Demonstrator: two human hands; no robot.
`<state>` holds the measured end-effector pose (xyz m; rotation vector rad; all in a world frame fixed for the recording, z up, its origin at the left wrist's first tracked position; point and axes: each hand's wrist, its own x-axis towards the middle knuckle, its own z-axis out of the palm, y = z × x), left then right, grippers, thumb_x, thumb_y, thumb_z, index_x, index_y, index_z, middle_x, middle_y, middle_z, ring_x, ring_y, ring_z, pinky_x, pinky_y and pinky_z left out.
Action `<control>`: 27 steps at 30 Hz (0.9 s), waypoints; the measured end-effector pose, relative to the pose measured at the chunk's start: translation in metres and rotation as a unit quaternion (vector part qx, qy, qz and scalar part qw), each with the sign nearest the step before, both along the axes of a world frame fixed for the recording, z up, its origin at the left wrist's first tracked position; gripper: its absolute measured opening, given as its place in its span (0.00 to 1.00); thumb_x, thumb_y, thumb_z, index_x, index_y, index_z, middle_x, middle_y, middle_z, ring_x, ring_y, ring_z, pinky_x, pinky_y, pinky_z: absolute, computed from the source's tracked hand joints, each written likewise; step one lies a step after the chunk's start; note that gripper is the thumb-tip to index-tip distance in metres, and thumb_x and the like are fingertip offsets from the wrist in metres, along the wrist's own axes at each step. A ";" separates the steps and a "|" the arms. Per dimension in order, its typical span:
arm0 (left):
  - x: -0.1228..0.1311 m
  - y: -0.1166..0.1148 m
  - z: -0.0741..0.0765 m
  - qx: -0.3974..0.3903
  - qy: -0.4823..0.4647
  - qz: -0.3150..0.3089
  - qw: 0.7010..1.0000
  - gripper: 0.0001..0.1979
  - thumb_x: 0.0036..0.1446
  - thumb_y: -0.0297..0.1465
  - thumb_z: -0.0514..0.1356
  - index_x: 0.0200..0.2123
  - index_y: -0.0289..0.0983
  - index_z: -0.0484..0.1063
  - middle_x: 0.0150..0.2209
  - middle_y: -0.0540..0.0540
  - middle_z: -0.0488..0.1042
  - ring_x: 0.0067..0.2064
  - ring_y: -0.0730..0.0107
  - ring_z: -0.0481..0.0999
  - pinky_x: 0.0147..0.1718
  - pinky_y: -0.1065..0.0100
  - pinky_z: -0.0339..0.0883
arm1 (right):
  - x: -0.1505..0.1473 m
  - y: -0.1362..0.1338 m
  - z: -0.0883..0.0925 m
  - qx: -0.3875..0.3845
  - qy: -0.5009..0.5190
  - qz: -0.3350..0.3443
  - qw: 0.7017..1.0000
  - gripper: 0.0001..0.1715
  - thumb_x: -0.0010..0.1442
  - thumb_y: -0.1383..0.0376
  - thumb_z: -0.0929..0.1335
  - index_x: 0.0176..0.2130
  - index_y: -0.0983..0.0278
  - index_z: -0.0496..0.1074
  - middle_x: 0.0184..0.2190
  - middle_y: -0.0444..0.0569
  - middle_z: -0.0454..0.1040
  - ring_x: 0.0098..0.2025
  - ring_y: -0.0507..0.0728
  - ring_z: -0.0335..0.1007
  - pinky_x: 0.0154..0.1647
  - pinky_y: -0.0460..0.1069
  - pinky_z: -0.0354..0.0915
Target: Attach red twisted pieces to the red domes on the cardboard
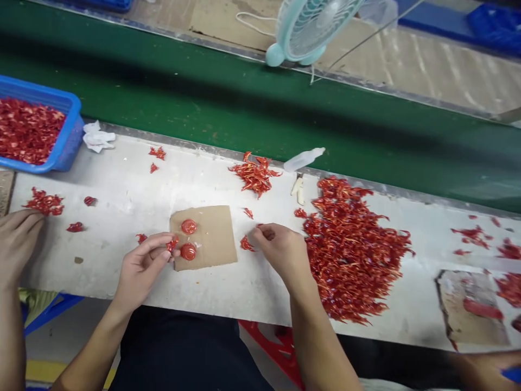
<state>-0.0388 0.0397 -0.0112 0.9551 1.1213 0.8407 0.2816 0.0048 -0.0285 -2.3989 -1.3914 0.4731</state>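
Observation:
My left hand pinches a small glossy red plastic piece between thumb and fingertips, at the left edge of a cardboard sheet. Two round red blobs, wet-looking and shiny, sit on that cardboard beside it. To the right of the sheet, my right hand is closed with its fingertips together, down at the table; whatever they may hold is hidden. Next to those fingertips lies a loose red pointed piece. A large heap of similar red pieces spreads just right of my right hand.
Left: a co-worker's hand by a small red pile, and a blue basket of red pieces. Back: a smaller red pile, a translucent squeeze bottle, a fan beyond the green belt. Another cardboard lies right.

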 end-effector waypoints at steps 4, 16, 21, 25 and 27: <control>-0.003 0.000 -0.004 0.024 0.014 0.007 1.000 0.12 0.61 0.34 0.67 0.47 0.39 0.80 0.54 0.41 0.78 0.41 0.64 0.84 0.45 0.64 0.80 | -0.016 0.006 0.012 0.068 0.103 0.019 0.992 0.12 0.57 0.57 0.69 0.30 0.62 0.78 0.29 0.50 0.78 0.28 0.56 0.69 0.32 0.51 0.62; 0.001 -0.009 -0.031 0.125 0.126 -0.025 0.984 0.13 0.65 0.32 0.62 0.52 0.45 0.79 0.55 0.44 0.77 0.57 0.62 0.77 0.52 0.65 0.78 | -0.111 0.049 0.013 0.014 0.469 0.027 0.883 0.13 0.55 0.56 0.73 0.31 0.64 0.75 0.22 0.42 0.72 0.22 0.49 0.61 0.23 0.45 0.59; -0.001 -0.008 -0.033 0.115 0.117 -0.027 0.986 0.13 0.65 0.32 0.62 0.52 0.43 0.79 0.55 0.43 0.77 0.57 0.62 0.77 0.52 0.65 0.78 | -0.118 0.046 0.009 0.023 0.450 0.020 0.892 0.13 0.56 0.56 0.74 0.31 0.64 0.75 0.24 0.44 0.74 0.24 0.50 0.65 0.26 0.46 0.62; -0.002 -0.006 -0.032 0.097 0.098 -0.016 0.990 0.13 0.64 0.32 0.62 0.51 0.43 0.79 0.56 0.43 0.77 0.58 0.61 0.77 0.54 0.64 0.77 | -0.124 0.046 0.009 0.022 0.454 0.022 0.891 0.12 0.58 0.57 0.73 0.32 0.64 0.76 0.24 0.45 0.75 0.24 0.50 0.66 0.27 0.46 0.63; -0.002 -0.006 -0.029 0.061 0.069 -0.005 0.996 0.13 0.64 0.33 0.64 0.51 0.42 0.79 0.56 0.42 0.78 0.57 0.61 0.78 0.53 0.64 0.77 | -0.125 0.047 0.010 0.021 0.470 0.023 0.882 0.13 0.58 0.57 0.74 0.31 0.64 0.76 0.24 0.45 0.76 0.25 0.50 0.66 0.27 0.45 0.63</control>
